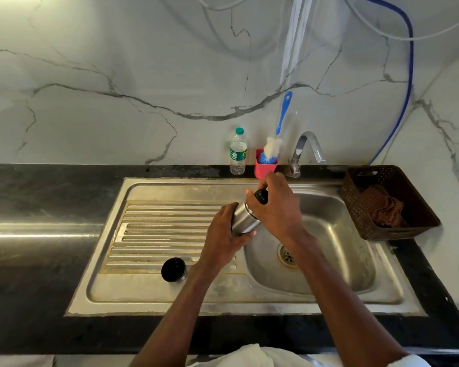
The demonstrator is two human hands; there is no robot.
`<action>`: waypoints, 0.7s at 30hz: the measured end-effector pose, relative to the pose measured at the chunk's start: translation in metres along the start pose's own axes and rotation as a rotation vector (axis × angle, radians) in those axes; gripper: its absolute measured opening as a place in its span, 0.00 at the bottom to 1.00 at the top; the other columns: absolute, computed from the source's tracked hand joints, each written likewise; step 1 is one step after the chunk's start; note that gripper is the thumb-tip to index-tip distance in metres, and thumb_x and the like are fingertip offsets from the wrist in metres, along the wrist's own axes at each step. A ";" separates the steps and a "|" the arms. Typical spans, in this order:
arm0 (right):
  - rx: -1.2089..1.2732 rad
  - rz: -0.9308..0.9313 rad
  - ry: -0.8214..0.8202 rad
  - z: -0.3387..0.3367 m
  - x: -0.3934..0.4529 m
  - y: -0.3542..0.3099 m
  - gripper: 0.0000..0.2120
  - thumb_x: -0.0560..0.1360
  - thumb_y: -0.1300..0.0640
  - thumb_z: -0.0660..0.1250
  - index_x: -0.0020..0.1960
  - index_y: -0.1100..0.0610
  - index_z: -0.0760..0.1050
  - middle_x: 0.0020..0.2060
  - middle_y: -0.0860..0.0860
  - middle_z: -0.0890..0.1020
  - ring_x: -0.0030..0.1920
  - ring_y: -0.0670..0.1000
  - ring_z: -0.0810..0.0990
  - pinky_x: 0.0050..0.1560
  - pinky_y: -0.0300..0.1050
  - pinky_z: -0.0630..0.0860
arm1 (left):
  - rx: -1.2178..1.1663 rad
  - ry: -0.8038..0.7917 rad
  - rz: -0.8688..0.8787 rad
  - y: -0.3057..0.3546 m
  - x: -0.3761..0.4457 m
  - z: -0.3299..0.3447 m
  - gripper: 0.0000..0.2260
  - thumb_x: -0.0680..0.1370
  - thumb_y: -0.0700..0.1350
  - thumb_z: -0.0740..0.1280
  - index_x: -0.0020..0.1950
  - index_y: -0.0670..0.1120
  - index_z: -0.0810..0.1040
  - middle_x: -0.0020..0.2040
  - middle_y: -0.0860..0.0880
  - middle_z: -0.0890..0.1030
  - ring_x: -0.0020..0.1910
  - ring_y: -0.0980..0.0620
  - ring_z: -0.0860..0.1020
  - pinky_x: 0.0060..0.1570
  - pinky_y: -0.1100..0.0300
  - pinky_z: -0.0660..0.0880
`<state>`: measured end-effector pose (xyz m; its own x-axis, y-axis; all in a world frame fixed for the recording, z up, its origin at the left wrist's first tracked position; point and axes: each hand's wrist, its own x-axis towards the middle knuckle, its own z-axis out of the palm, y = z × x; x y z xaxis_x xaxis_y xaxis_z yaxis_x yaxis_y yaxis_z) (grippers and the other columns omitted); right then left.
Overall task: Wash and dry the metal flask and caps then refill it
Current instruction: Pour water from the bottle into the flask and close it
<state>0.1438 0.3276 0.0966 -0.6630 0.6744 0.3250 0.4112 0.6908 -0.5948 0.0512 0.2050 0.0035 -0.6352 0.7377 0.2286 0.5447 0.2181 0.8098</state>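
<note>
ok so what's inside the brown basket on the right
A crumpled reddish-brown striped cloth lies in the brown basket, toward its right side. Anything under the cloth is hidden, and the near wall covers part of the floor.

Left hand (223,234) grips the tilted metal flask (245,217) over the sink (329,234). Right hand (276,205) grips its black cap (261,196). Second cap (173,269) sits on the drainboard (157,229).

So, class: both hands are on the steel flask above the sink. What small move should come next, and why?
Probably twist the black inner cap off. The right hand grips it at the top of the tilted stainless steel flask, the left hand holds the body, and a round black outer cap already lies on the ribbed draining board.
</note>
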 end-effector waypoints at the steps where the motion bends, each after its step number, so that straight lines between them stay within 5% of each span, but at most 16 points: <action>1: -0.038 0.049 -0.006 0.002 0.002 -0.003 0.15 0.78 0.44 0.68 0.51 0.54 0.69 0.45 0.49 0.74 0.41 0.49 0.76 0.38 0.43 0.73 | 0.033 0.013 0.015 -0.002 0.000 0.000 0.29 0.70 0.52 0.80 0.68 0.52 0.74 0.58 0.54 0.79 0.53 0.53 0.78 0.50 0.56 0.76; 7: -0.080 0.480 -0.186 0.011 0.021 -0.013 0.21 0.79 0.39 0.62 0.59 0.57 0.72 0.42 0.50 0.78 0.43 0.52 0.78 0.37 0.44 0.67 | 0.379 0.145 0.103 -0.014 0.002 -0.010 0.35 0.68 0.49 0.80 0.71 0.47 0.71 0.61 0.46 0.79 0.58 0.43 0.77 0.60 0.45 0.75; 10: -0.004 0.433 -0.243 0.020 0.025 -0.015 0.21 0.78 0.36 0.62 0.55 0.54 0.73 0.44 0.51 0.81 0.44 0.52 0.80 0.39 0.45 0.73 | 0.430 0.185 0.082 -0.020 0.000 -0.022 0.36 0.66 0.46 0.82 0.71 0.48 0.72 0.62 0.46 0.78 0.60 0.42 0.77 0.62 0.44 0.74; 16: -0.030 0.032 -0.120 0.043 0.021 -0.037 0.22 0.77 0.31 0.61 0.48 0.50 0.73 0.39 0.46 0.81 0.40 0.48 0.80 0.42 0.47 0.77 | 0.305 0.226 -0.004 -0.040 0.005 -0.047 0.36 0.68 0.46 0.82 0.73 0.48 0.71 0.62 0.47 0.78 0.58 0.46 0.78 0.59 0.45 0.78; 21: -0.010 0.286 -0.149 0.070 0.029 -0.059 0.24 0.79 0.32 0.56 0.48 0.53 0.74 0.42 0.51 0.82 0.45 0.56 0.81 0.46 0.51 0.76 | 0.378 0.255 0.017 -0.049 0.001 -0.071 0.36 0.68 0.44 0.81 0.73 0.48 0.72 0.64 0.46 0.79 0.61 0.44 0.77 0.64 0.44 0.75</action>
<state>0.0570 0.2883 0.0899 -0.6035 0.7967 0.0340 0.6000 0.4818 -0.6386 -0.0152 0.1497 0.0020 -0.7131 0.5725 0.4047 0.6879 0.4601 0.5613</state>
